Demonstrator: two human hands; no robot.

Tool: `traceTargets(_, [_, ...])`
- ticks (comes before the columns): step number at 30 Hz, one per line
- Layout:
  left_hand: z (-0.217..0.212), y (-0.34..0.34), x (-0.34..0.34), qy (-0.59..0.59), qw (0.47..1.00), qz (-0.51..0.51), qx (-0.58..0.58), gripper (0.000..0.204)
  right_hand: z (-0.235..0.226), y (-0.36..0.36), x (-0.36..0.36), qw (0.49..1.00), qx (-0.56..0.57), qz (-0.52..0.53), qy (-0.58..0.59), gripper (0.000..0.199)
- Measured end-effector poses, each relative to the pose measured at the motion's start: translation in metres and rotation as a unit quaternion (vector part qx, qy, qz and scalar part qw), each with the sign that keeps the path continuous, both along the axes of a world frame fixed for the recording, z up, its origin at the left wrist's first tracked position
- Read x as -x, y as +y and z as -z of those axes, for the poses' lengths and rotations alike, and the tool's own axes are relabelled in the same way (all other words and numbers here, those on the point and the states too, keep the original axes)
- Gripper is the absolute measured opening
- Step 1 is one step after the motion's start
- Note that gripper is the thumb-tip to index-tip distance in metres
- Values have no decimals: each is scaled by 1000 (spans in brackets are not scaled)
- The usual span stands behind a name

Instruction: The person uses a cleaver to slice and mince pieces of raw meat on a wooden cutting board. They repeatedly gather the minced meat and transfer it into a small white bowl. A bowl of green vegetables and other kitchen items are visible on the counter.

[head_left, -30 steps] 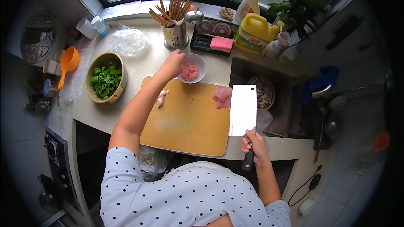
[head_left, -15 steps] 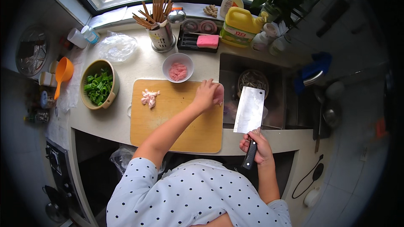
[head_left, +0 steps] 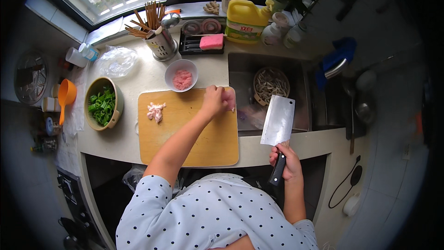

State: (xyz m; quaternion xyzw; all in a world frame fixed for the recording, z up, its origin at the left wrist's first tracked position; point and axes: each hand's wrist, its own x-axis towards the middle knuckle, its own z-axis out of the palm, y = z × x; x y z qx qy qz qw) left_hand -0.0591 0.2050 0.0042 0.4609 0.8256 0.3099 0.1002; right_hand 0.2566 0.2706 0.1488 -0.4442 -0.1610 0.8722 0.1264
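Observation:
In my right hand (head_left: pixel 288 163), fingers wrap round the black handle of a cleaver (head_left: pixel 278 120). Its broad blade points up and away from me, over the sink's near edge. My left hand (head_left: pixel 214 102) reaches across the wooden cutting board (head_left: pixel 185 143) to its far right corner. There its fingers are closed on a piece of raw meat (head_left: pixel 229 98), partly hidden by the hand. Small pale pieces of chopped meat or fat (head_left: pixel 156 112) lie at the board's left. A white bowl (head_left: pixel 172 82) with pink minced meat (head_left: pixel 182 79) stands behind the board.
Left is a colander (head_left: pixel 119 107) of cut green peppers. The sink (head_left: pixel 296 120) holds a basket of small pale strips (head_left: pixel 272 85). Behind stand a chopstick holder (head_left: pixel 162 46), a pink sponge (head_left: pixel 212 42) and a yellow jug (head_left: pixel 245 21). A plastic bag (head_left: pixel 118 61) lies back left.
My left hand's fingers have drawn in closer on the meat at the board's corner. The cleaver stays in my right hand. The whole view has shifted slightly.

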Motion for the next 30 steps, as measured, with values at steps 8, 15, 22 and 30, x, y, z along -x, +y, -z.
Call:
traceTargets(8, [-22,-89,9,-285,951,-119,-9,9,-7,1,-12,1000,-9,17,-1,10])
traceTargets(15, [-47,-138,30,-560,807,-142,-126,14,-11,0,4,1000,-24,-13,-9,8])
traceTargets(22, [-46,-143,0,25,1000,11,-8,26,-17,4,19,999,-28,-44,-13,8])
traceTargets(30, [-2,-19,-15,-8,995,-70,-76,32,-18,5,20,999,-14,-48,-11,7])
